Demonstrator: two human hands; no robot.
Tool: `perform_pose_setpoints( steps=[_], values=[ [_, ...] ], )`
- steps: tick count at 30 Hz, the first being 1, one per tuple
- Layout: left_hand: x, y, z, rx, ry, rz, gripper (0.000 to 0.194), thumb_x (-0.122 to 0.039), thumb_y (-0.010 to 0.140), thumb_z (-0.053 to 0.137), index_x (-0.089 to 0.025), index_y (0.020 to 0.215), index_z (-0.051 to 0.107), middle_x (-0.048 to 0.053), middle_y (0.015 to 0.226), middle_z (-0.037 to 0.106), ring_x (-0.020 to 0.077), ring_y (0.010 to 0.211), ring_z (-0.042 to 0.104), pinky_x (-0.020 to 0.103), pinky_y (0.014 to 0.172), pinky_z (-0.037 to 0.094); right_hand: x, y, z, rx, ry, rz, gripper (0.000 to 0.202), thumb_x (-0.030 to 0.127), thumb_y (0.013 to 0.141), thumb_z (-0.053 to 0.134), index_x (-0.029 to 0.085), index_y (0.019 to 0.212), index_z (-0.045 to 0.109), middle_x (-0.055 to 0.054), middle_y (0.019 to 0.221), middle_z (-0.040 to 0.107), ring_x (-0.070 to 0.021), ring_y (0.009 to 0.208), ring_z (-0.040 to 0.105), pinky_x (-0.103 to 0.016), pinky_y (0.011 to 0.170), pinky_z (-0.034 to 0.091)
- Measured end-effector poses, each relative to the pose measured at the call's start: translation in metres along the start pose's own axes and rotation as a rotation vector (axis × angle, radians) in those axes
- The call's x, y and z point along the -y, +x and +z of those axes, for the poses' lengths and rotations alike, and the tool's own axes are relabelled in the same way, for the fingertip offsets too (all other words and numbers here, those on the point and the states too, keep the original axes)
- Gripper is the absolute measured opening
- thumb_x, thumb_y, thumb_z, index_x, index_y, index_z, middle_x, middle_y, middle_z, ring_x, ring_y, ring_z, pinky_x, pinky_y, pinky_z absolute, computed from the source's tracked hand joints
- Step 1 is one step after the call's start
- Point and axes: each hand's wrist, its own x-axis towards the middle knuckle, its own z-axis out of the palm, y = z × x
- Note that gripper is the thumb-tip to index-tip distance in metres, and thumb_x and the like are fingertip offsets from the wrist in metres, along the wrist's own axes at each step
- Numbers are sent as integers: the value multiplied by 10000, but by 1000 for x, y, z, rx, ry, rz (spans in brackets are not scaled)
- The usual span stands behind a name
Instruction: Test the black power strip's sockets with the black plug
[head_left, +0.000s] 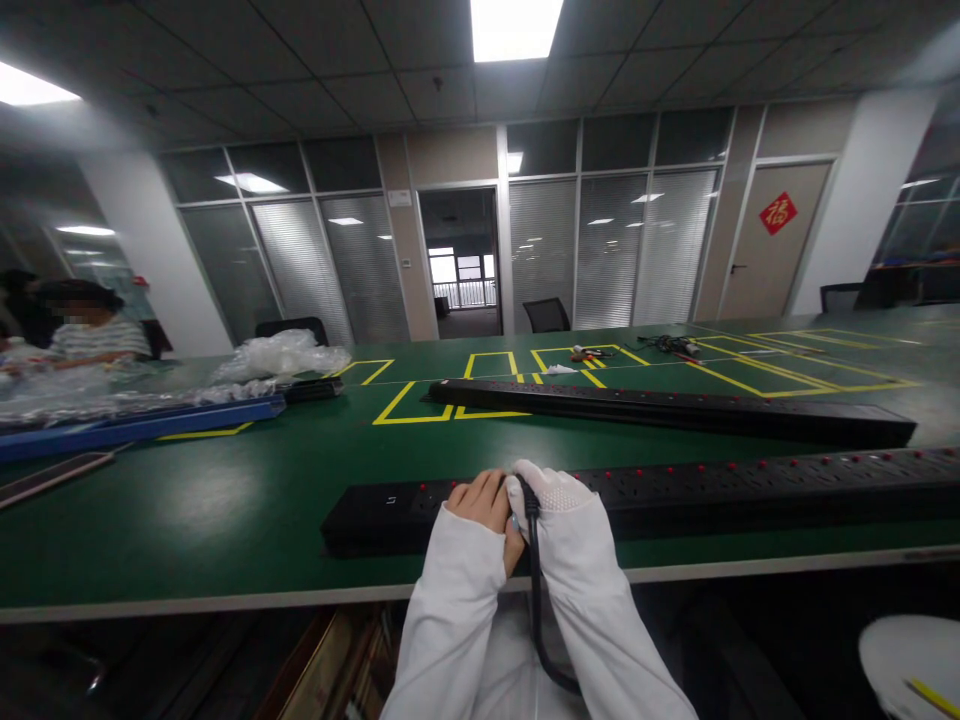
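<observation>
A long black power strip (675,492) with red dots along its top lies near the front edge of the green table. My left hand (484,505), bare, rests on the strip toward its left end, fingers curled. Right beside it, my right hand (553,492) wears a white dotted glove and is closed around the end of a thick black cable (535,590). The cable hangs down over the table edge between my forearms. Whether its end is seated in the strip is hidden by my hands.
A second black strip (660,408) lies behind. Plastic wrap (281,355), blue lengths (142,424) and a phone-like object (56,478) are at the left. Small cables (667,345) lie farther back. A person (94,325) sits at far left. A white bin (911,660) stands lower right.
</observation>
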Motion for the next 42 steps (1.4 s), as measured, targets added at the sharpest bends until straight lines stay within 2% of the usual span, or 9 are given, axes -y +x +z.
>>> perform_pose_setpoints(
  steps=[4,9,14,22,30,36,42],
  values=[
    [0,-1,4,-4,1,-24,490,-212,650,394,-162,1121,521,62,1186,563,222,1080,484,377,803,366,-2,-1,4,13,1,1,328,386,896,289,263,897,594,-1,671,600,-100,615,491,-250,571,218],
    [0,-1,5,-16,14,-20,461,-207,679,387,-151,1115,523,62,1189,563,219,1078,485,373,806,365,-5,-5,13,42,29,12,318,432,893,294,298,1023,551,12,801,614,-107,743,531,-225,646,269],
    [1,-1,6,-25,24,-25,434,-192,701,377,-147,1103,534,63,1183,572,218,1077,493,369,804,359,-2,-5,11,82,9,42,335,452,888,288,314,1033,557,17,805,611,-117,754,535,-228,651,276],
    [0,0,4,-16,38,-33,419,-202,730,376,-155,1119,526,62,1181,575,208,1069,506,364,786,355,-4,-6,15,29,39,14,321,440,883,313,304,1036,560,27,819,610,-111,750,522,-221,678,285],
    [0,0,10,-58,41,-34,401,-166,717,388,-164,1088,541,67,1154,592,216,1050,520,368,780,357,-2,-6,14,15,-18,31,323,429,885,318,307,1042,574,13,758,606,-112,698,523,-232,622,264],
    [0,0,5,-43,36,-15,395,-202,725,396,-153,1093,530,73,1169,576,226,1060,502,377,792,364,-3,-5,17,15,37,5,305,441,883,323,303,1030,552,25,831,629,-110,766,549,-218,671,292],
    [-1,1,-1,-4,1,0,409,-238,716,412,-149,1101,519,96,1171,562,239,1049,493,381,807,376,-4,-6,18,-17,28,6,290,435,878,342,305,1020,558,28,817,635,-112,742,545,-218,654,289]
  ],
)
